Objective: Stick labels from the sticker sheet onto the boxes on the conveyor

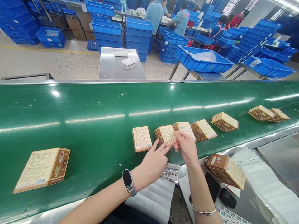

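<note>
A cream-and-brown printed carton (pixel 226 171) sits on the metal desk (pixel 277 151) at right. The left hand (pixel 154 161), above a smartwatch (pixel 127 179), is open with fingers spread at the near side of another printed carton (pixel 164 133) on the green conveyor belt (pixel 100 140). The right hand (pixel 187 147) is partly curled, index fingertip by that carton's small shiny sticker (pixel 172 132); whether it pinches anything, I cannot tell. Beyond the belt stand stacked blue crates (pixel 106 27).
</note>
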Motion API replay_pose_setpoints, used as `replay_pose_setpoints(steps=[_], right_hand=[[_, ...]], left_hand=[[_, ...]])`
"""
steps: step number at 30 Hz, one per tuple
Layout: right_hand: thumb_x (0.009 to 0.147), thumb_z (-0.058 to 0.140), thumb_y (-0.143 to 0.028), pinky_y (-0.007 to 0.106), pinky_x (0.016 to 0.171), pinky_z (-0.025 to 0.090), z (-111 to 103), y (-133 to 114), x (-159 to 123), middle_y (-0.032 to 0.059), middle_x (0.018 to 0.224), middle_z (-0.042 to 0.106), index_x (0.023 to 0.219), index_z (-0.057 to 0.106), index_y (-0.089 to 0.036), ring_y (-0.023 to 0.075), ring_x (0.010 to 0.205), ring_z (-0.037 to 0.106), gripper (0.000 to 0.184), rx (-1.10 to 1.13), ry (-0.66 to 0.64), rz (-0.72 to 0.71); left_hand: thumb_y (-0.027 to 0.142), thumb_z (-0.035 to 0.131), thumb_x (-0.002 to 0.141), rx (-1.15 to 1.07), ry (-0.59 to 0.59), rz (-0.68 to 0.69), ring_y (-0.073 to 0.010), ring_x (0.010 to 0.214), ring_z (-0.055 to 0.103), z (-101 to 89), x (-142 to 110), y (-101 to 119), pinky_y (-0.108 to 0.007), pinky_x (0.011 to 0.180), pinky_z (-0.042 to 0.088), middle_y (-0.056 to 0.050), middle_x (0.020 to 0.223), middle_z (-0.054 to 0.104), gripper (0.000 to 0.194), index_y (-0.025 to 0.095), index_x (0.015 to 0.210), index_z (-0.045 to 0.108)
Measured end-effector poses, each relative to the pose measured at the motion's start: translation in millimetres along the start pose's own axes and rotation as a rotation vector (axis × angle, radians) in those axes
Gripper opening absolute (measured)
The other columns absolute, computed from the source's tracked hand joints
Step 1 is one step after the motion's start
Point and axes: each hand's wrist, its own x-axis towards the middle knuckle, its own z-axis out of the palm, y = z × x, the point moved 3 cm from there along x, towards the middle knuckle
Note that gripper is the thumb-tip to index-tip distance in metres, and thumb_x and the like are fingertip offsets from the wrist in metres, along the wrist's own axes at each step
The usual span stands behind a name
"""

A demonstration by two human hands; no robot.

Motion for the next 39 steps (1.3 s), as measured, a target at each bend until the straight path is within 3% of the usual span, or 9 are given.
replay_pose_setpoints(steps=[11,15,17,19,22,25,30,35,39], right_hand=[[0.074,0.074,-0.042,0.023,0.023,0.035,-18.8,-3.9,23.9,-0.0062,0.041,0.054,0.094,0.056,-0.019,0.0142,0.025,0.043,0.036,-0.29,0.15,-0.055],[0.082,0.068,-0.036,0.026,0.025,0.037,-22.9,-15.2,25.3,-0.008,0.04,0.052,0.121,0.046,-0.015,0.0192,0.026,0.047,0.05,-0.392,0.215,-0.098],[0.086,0.063,-0.04,0.027,0.028,0.04,-23.3,-26.5,14.5,-0.0073,0.042,0.054,0.125,0.045,-0.014,0.0199,0.029,0.05,0.05,-0.423,0.178,-0.137],[0.089,0.061,-0.046,0.029,0.036,0.047,-22.3,-39.9,-8.0,-0.0042,0.051,0.059,0.121,0.051,-0.016,0.0198,0.037,0.056,0.045,-0.439,0.087,-0.185],[0.094,0.056,-0.048,0.034,0.069,0.057,-13.0,-57.3,-58.7,0.0044,0.083,0.071,0.111,0.062,-0.022,0.0227,0.075,0.07,0.032,-0.573,-0.254,-0.34],[0.098,0.057,-0.037,0.036,0.088,0.052,-0.9,-61.3,-105.8,0.0049,0.109,0.07,0.113,0.063,-0.027,0.0243,0.104,0.064,0.02,-0.791,-0.513,-0.573],[0.101,0.052,-0.021,0.036,0.077,0.052,15.1,-52.3,-126.0,0.0047,0.097,0.069,0.109,0.06,-0.024,0.0221,0.088,0.064,0.011,-0.88,-0.455,-0.901],[0.101,0.049,-0.009,0.048,0.101,0.041,22.2,-47.6,-129.8,0.0047,0.097,0.071,0.11,0.058,-0.022,0.0201,0.088,0.067,0.018,-0.933,-0.405,-1.116],[0.098,0.053,-0.01,0.048,0.102,0.041,15.1,-48.0,-126.7,0.0083,0.111,0.07,0.103,0.064,-0.023,0.0246,0.108,0.064,0.018,-0.81,-0.337,-1.087]], left_hand=[[0.016,0.066,0.085,-0.055,-0.079,0.033,-0.0312,0.145,0.034,11.4,30.4,3.7,-0.054,0.122,0.017,-0.023,0.151,0.042,0.011,0.011,0.08,0.073],[0.02,0.062,0.091,-0.081,-0.059,0.053,-0.0279,0.129,0.055,-3.2,21.2,17.4,-0.043,0.112,0.037,-0.017,0.131,0.064,0.013,0.014,0.083,0.071],[0.027,0.054,0.097,-0.094,-0.057,0.013,-0.0223,0.094,0.071,-15.4,5.5,22.3,-0.034,0.086,0.051,-0.008,0.096,0.075,0.021,0.017,0.086,0.069],[0.033,0.05,0.1,-0.177,-0.055,-0.095,-0.0173,0.066,0.068,-27.9,-13.6,20.8,-0.027,0.062,0.047,-0.001,0.074,0.072,0.025,0.019,0.086,0.066],[0.037,0.054,0.097,-0.527,-0.029,-0.338,-0.0139,0.061,0.061,-43.2,-39.6,8.5,-0.023,0.055,0.038,0.002,0.069,0.067,0.022,0.02,0.087,0.064],[0.032,0.057,0.092,-0.853,-0.002,-0.507,-0.0107,0.056,0.049,-54.8,-55.6,-2.9,-0.021,0.052,0.032,0.006,0.063,0.059,0.016,0.019,0.082,0.058],[0.028,0.051,0.091,-0.941,-0.021,-0.557,-0.0093,0.053,0.038,-70.7,-64.8,-4.9,-0.022,0.05,0.026,0.008,0.057,0.049,0.017,0.019,0.077,0.053],[0.035,0.047,0.096,-0.886,-0.036,-0.539,-0.0096,0.054,0.039,-76.4,-65.3,-2.0,-0.023,0.051,0.028,0.007,0.059,0.048,0.025,0.019,0.079,0.056],[0.034,0.043,0.099,-0.775,-0.015,-0.541,-0.0115,0.057,0.049,-70.4,-59.3,-7.2,-0.024,0.053,0.036,0.005,0.064,0.056,0.026,0.02,0.081,0.057]])
